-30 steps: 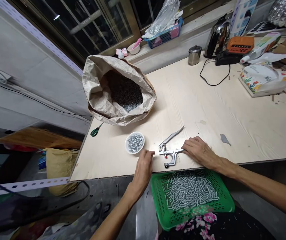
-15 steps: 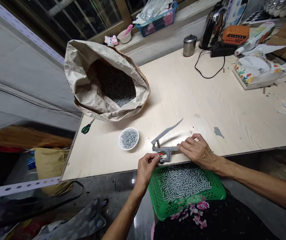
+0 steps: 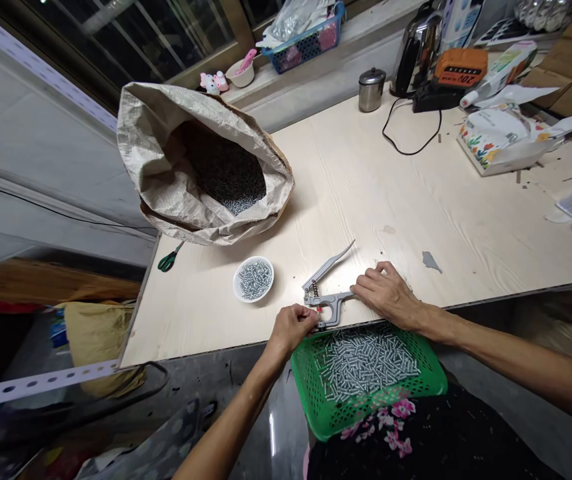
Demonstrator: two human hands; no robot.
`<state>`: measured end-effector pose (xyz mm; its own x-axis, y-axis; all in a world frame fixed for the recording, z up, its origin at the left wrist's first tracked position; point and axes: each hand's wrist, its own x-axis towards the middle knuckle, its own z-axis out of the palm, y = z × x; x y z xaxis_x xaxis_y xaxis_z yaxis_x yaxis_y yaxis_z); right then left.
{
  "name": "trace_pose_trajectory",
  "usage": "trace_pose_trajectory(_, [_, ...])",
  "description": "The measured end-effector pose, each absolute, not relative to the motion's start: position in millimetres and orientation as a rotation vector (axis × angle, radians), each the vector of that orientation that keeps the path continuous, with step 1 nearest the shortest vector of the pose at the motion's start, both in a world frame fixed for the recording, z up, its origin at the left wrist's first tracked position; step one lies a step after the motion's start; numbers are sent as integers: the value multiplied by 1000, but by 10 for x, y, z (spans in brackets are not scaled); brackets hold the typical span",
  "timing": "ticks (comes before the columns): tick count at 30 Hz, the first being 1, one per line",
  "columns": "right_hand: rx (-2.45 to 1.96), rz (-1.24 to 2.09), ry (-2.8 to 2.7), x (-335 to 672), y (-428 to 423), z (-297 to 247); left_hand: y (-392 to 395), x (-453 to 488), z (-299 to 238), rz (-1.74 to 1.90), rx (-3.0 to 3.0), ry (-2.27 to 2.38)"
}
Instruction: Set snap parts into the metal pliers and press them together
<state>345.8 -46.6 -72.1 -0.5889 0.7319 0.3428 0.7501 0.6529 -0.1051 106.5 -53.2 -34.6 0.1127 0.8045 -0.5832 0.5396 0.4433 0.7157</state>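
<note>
Grey snap pliers (image 3: 333, 308) with a coil spring and a red tip lie at the table's front edge, their upper handle raised and the handles spread apart. My right hand (image 3: 389, 297) grips the end of the lower handle, fingers curled. At the jaw, my left hand (image 3: 293, 328) is closed in a pinch beside the red tip; whatever its fingertips hold is too small or hidden to make out. Directly below the pliers, a green perforated basket (image 3: 311, 393) holds many small silver metal pieces. A white bowl (image 3: 237, 285) of similar pieces stands left of the pliers.
A large woven sack (image 3: 139, 153), open at the top with metal pieces inside, stands at the back left of the table. Green-handled scissors (image 3: 167, 261) lie near the left edge. Farther back are a lidded metal canister (image 3: 371, 90), a kettle (image 3: 416, 50) and a tissue pack (image 3: 501, 133).
The whole view has shifted slightly. My left fingertips sit a little lower at the jaw, and more of the red tip shows. My right hand keeps its hold on the lower handle.
</note>
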Motion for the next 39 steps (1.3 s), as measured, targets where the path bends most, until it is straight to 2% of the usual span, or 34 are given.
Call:
trace_pose_trajectory(6, [-1180, 110, -2505, 3459, -435, -794, -403, 1050, -287, 80, 1259, 1425])
trace_pose_trajectory(16, [-1127, 501, -2507, 3568, -264, -670, -343, 1110, -302, 3, 1111, 1467])
trace_pose_trajectory(22, [-1140, 389, -2534, 3662, -46, -616, -403, 1160, -221, 61, 1035, 1509])
trace_pose_trajectory(32, [-1119, 444, -2591, 3606, 54, -552, -434, 1138, -265, 73, 1043, 1552])
trace_pose_trajectory(36, [-1168, 453, -2629, 3593, 2, -503, -555, 1155, -218, 12, 1365, 1706])
trace_pose_trajectory(39, [-1173, 470, -2611, 3566, -53, -495, -627, 1282, -210, 198, 1946, 1773])
